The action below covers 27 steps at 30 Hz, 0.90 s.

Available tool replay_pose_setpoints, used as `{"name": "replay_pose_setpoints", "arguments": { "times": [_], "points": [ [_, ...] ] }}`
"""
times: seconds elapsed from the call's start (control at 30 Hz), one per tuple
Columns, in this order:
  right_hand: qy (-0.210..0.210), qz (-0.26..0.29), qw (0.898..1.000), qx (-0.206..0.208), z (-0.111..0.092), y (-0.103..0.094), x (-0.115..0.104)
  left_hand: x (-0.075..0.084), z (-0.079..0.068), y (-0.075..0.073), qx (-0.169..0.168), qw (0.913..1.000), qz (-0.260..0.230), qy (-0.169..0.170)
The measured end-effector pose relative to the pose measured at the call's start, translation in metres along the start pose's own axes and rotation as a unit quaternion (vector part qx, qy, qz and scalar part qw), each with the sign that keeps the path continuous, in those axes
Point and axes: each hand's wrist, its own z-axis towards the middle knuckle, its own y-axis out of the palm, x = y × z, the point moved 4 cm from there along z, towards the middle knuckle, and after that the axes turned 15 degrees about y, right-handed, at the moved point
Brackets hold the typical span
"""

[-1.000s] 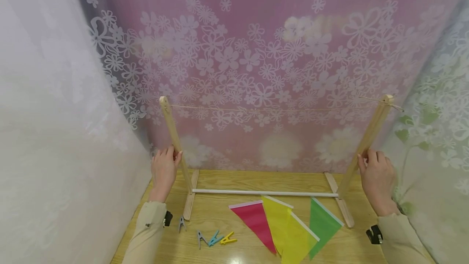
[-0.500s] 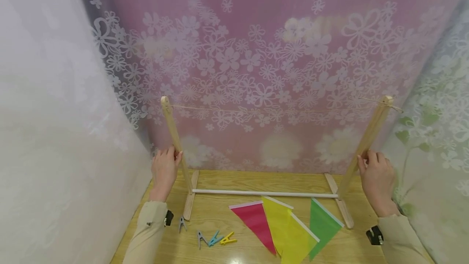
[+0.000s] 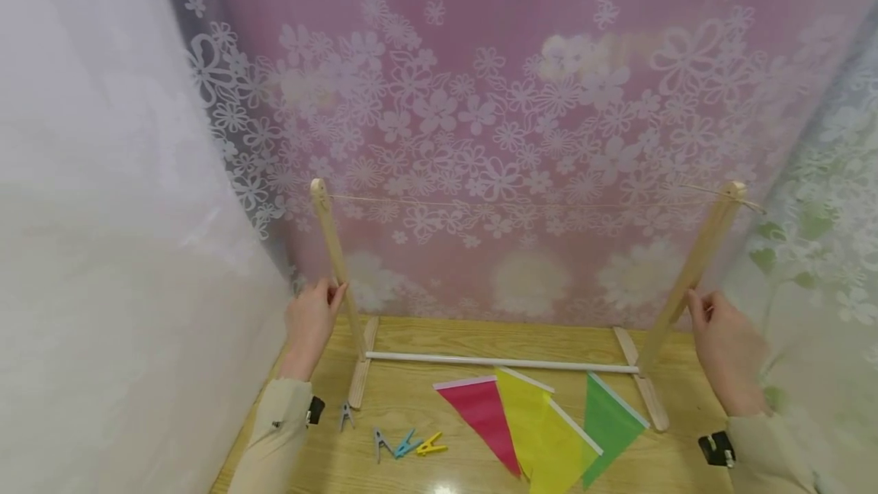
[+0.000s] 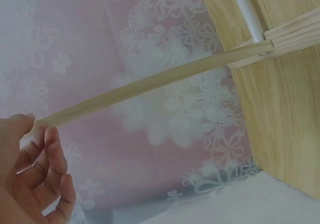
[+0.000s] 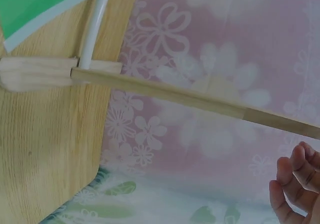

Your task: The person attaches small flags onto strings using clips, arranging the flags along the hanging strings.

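A wooden stand rests on the table, its two posts joined low down by a white rod (image 3: 501, 361) and up top by a thin string (image 3: 521, 205). My left hand (image 3: 312, 322) pinches the left post (image 4: 135, 89) between thumb and fingers, about midway up. Beside the right post (image 3: 693, 273) is my right hand (image 3: 730, 349), fingers loosely curled. In the right wrist view its fingers (image 5: 295, 174) sit just off that post, holding nothing. In front of the rod lie a red pennant (image 3: 483, 414), two overlapping yellow pennants (image 3: 559, 441) and a green pennant (image 3: 613, 425).
Two grey clothespins (image 3: 380, 444), a blue clothespin (image 3: 407, 444) and a yellow clothespin (image 3: 430, 445) lie at the front left of the table (image 3: 473, 335). A pink flowered curtain (image 3: 480, 120) hangs behind, with pale sheets on both sides.
My right hand has eased off the right post and shifted slightly right. The left hand keeps its place on the left post. The whole head view has drifted a little.
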Motion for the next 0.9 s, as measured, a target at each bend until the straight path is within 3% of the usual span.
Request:
{"name": "replay_pose_setpoints", "arguments": {
  "times": [0.07,0.27,0.6,0.8,0.9],
  "points": [
    [-0.008,-0.005,1.0,0.0,-0.005,-0.002,-0.002,0.001,-0.004,-0.003,-0.002,0.9999,-0.01,-0.005],
    [-0.102,-0.003,0.994,0.031,-0.023,0.001,-0.02,0.003,-0.026,-0.005,-0.006,0.9993,-0.034,-0.012],
    [-0.153,-0.01,0.988,-0.013,-0.053,0.027,-0.046,0.007,-0.084,0.013,-0.085,0.9933,-0.043,-0.066],
    [-0.118,-0.005,0.986,-0.115,-0.08,0.061,-0.058,0.007,-0.123,0.029,-0.106,0.9896,-0.044,-0.086],
    [-0.127,0.002,0.981,-0.144,-0.096,0.078,-0.066,0.009,-0.141,0.037,-0.131,0.9847,-0.049,-0.104]
  ]
}}
